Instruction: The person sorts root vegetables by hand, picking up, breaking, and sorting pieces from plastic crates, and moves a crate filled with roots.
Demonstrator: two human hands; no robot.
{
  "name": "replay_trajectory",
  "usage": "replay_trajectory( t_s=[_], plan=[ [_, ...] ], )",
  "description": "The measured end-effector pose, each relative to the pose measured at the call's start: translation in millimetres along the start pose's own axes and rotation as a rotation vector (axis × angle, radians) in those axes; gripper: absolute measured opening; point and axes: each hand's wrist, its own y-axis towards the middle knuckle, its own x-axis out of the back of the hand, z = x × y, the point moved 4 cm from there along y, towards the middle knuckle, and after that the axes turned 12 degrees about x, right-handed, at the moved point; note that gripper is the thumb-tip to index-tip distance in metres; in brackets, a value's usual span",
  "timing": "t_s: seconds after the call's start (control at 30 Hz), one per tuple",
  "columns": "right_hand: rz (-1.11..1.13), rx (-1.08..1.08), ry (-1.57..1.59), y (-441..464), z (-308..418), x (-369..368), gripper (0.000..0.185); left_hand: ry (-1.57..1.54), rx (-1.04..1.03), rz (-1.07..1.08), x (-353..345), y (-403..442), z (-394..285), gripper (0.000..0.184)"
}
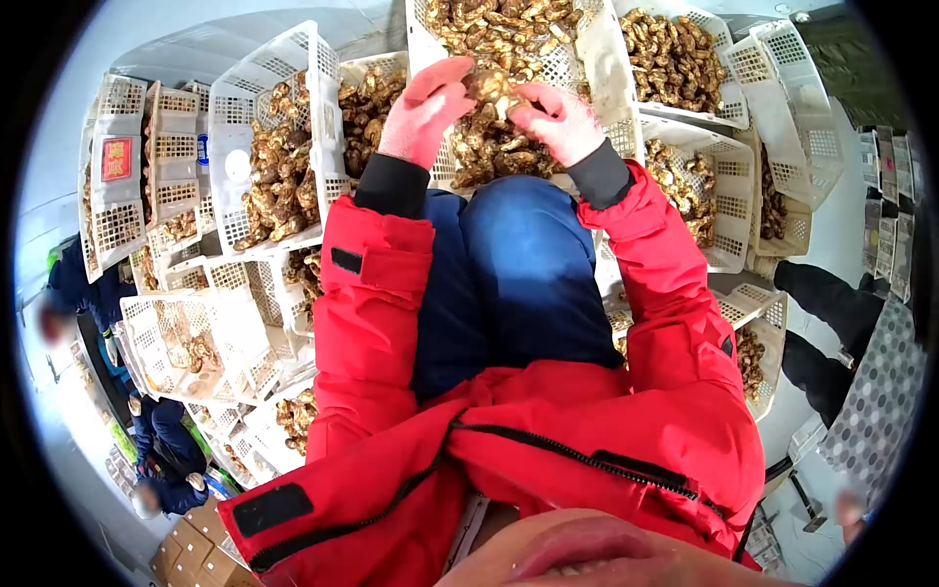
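Note:
My left hand (427, 112), in a pink-and-white glove, is raised over the white basket (423, 44) in front of my knees. Its fingers curl beside a brown-and-cream mushroom (494, 88); whether they touch it is hard to tell. My right hand (558, 119), gloved alike, pinches the right side of that mushroom between thumb and fingers. Below both hands, more mushrooms (489, 147) fill the near part of the basket, and others (499, 24) lie heaped at its far part.
White baskets of mushrooms stand on the left (279, 186) and right (675, 59). Stacked baskets (802, 108) rise at the far right. Other people (166, 430) are at the left edge, and dark-clothed legs (831, 303) show at the right. Cardboard boxes (201, 543) lie lower left.

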Motion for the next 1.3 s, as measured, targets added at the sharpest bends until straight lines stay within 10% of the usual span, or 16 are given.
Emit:
replay_trajectory(
  t_s=[0.2, 0.4, 0.57, 0.7, 0.8, 0.93, 1.3],
  plan=[
    [-0.080, -0.062, 0.618, -15.3, -28.6, 10.1, 0.046, -0.089, 0.166, 0.013, 1.6, 3.1, 11.4, 0.035],
    [-0.152, 0.233, -0.177, -13.5, -0.6, 18.8, 0.039, 0.258, 0.133, 0.058, -2.0, 4.1, 13.4, 0.034],
    [-0.185, 0.518, -0.438, -17.2, 11.9, 26.5, 0.037, -0.049, 0.235, 0.085, -1.8, 2.0, 12.7, 0.040],
    [-0.213, 0.475, -0.499, -23.2, 1.9, 32.0, 0.036, -0.035, 0.223, 0.117, 1.7, 3.2, 15.8, 0.045],
    [-0.324, -0.062, 0.245, -34.4, -21.1, 31.1, 0.035, -0.022, 0.212, 0.131, 1.2, 3.9, 16.3, 0.059],
    [-0.235, -0.130, 0.724, -31.4, -38.6, 21.6, 0.035, 0.058, 0.211, 0.148, -3.9, 4.6, 15.6, 0.062],
    [0.075, -0.059, 0.401, -16.4, -0.4, -6.8, 0.051, 0.267, 0.145, -0.039, -0.5, 0.9, 11.3, 0.034]
  ],
)
